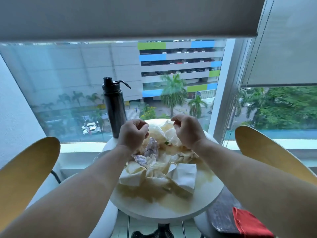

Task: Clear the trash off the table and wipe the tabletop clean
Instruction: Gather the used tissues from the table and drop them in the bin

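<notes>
While over trash [159, 169], both hands [133, 133] [187, 131]

1. An upper-floor home or hotel room: a wide window [68, 79] with roller blinds [120, 16] overlooks a parking garage [181, 56].
2. A small round table [154, 213] stands between two wooden chair backs [25, 169].

White table [171, 213], black bottle [115, 107]

Bottle [114, 107] blocks the table's [151, 213] far left, crumpled paper [159, 169] its middle.
</notes>
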A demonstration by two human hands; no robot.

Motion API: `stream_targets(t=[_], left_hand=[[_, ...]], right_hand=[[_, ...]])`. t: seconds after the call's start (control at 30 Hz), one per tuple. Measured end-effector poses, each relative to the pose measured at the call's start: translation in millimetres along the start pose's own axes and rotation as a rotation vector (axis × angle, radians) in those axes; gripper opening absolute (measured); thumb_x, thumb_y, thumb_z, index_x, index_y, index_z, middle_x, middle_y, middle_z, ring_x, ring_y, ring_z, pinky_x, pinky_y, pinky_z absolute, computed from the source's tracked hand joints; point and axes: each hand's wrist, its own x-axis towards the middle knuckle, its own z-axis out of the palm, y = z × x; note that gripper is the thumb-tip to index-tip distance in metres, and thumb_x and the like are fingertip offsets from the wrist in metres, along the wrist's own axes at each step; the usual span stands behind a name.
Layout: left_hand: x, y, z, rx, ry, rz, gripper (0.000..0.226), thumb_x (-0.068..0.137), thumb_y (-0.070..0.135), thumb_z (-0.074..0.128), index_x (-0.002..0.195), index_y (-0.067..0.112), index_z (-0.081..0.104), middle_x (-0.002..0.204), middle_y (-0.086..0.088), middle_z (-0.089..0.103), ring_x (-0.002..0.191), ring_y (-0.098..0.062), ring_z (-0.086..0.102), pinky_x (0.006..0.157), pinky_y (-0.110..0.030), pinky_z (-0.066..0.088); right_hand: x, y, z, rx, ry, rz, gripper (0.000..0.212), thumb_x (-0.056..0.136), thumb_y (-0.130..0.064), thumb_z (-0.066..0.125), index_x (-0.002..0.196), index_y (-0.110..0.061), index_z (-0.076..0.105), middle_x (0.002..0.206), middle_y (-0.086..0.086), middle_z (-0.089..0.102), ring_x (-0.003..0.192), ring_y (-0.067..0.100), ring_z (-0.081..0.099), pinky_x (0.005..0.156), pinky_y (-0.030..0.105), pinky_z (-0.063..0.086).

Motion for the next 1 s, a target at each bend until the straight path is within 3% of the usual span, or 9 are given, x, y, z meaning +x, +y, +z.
stream_targets(t=[0.17, 0.27, 0.33, 0.43, 0.57, 0.73, 0.87, 0.93, 1.0], left_hand=[[20.3, 3.2, 12.0, 0.179, -0.169, 0.141, 0.04, 0.087, -0.012, 0.053, 0.103, 0.016, 0.076, 0.102, -0.003, 0.077, 0.096, -0.022, 0.074, 0.092, -0.042, 0.062], [28.4, 6.6, 16.3, 0.536, -0.401, 0.2, 0.062, 0.086, -0.012, 0.056, 0.129, 0.031, 0.07, 0.143, 0.001, 0.063, 0.128, -0.023, 0.06, 0.105, -0.041, 0.056], [32.6, 0.4, 18.5, 0.773, -0.513, 0.248, 0.069, 0.088, -0.005, 0.061, 0.141, 0.039, 0.062, 0.157, 0.013, 0.049, 0.143, -0.019, 0.042, 0.113, -0.043, 0.049], [35.7, -11.3, 16.5, 0.89, -0.516, 0.292, 0.059, 0.093, 0.009, 0.065, 0.144, 0.039, 0.06, 0.148, 0.014, 0.057, 0.134, -0.018, 0.047, 0.109, -0.042, 0.051], [39.7, -20.8, 8.8, 0.771, -0.431, 0.256, 0.043, 0.094, 0.007, 0.07, 0.132, 0.027, 0.072, 0.133, 0.001, 0.066, 0.11, -0.02, 0.065, 0.1, -0.036, 0.057], [46.6, -20.4, -2.4, 0.529, -0.197, 0.308, 0.025, 0.097, 0.001, 0.067, 0.114, 0.014, 0.079, 0.109, -0.001, 0.072, 0.095, -0.016, 0.066, 0.093, -0.024, 0.055], [48.1, -13.2, -7.4, 0.411, -0.062, 0.313, 0.022, 0.1, 0.002, 0.06, 0.106, 0.011, 0.079, 0.1, 0.001, 0.066, 0.091, -0.017, 0.062, 0.086, -0.024, 0.05], [50.4, -11.4, -7.4, 0.323, -0.018, 0.241, 0.025, 0.1, 0.004, 0.054, 0.097, 0.016, 0.076, 0.1, -0.001, 0.067, 0.09, -0.018, 0.062, 0.083, -0.022, 0.046], [50.5, -5.8, -7.7, 0.173, 0.042, 0.172, 0.028, 0.097, 0.006, 0.051, 0.084, 0.02, 0.071, 0.087, 0.0, 0.071, 0.082, -0.018, 0.068, 0.072, -0.022, 0.051]], right_hand=[[0.8, 7.6, -0.1, -0.103, -0.202, 0.072, 0.033, 0.089, -0.009, 0.07, 0.121, -0.015, 0.076, 0.115, 0.006, 0.076, 0.104, 0.023, 0.07, 0.098, 0.034, 0.056], [0.7, 9.0, 4.7, -0.233, -0.37, 0.135, 0.055, 0.086, -0.009, 0.062, 0.137, -0.029, 0.067, 0.133, 0.001, 0.069, 0.109, 0.022, 0.066, 0.096, 0.032, 0.057], [-0.2, 12.3, 8.7, -0.318, -0.449, 0.159, 0.062, 0.085, -0.009, 0.057, 0.141, -0.035, 0.062, 0.129, 0.002, 0.071, 0.101, 0.024, 0.067, 0.087, 0.034, 0.06], [0.2, 17.4, 9.9, -0.389, -0.448, 0.159, 0.05, 0.087, -0.01, 0.053, 0.126, -0.034, 0.073, 0.119, -0.001, 0.073, 0.104, 0.025, 0.068, 0.087, 0.036, 0.06], [2.9, 19.6, 3.1, -0.289, -0.282, 0.118, 0.02, 0.088, -0.02, 0.059, 0.09, -0.023, 0.079, 0.094, -0.002, 0.072, 0.086, 0.023, 0.065, 0.076, 0.041, 0.06], [19.1, 19.2, -8.5, -0.126, 0.017, 0.047, 0.011, 0.098, -0.019, 0.066, 0.104, -0.014, 0.073, 0.097, 0.004, 0.069, 0.093, 0.025, 0.061, 0.084, 0.042, 0.057], [29.4, 3.0, -21.8, 0.034, 0.126, 0.094, 0.012, 0.106, -0.014, 0.05, 0.115, -0.014, 0.058, 0.088, 0.005, 0.064, 0.075, 0.027, 0.06, 0.067, 0.032, 0.048], [32.9, -0.9, -24.8, 0.132, 0.157, 0.15, 0.022, 0.103, -0.005, 0.043, 0.117, -0.016, 0.056, 0.086, 0.006, 0.067, 0.072, 0.028, 0.064, 0.06, 0.029, 0.047], [37.0, -4.1, -27.4, 0.384, 0.127, 0.267, 0.045, 0.093, 0.007, 0.036, 0.118, -0.019, 0.063, 0.089, 0.008, 0.074, 0.075, 0.031, 0.073, 0.061, 0.033, 0.06]])
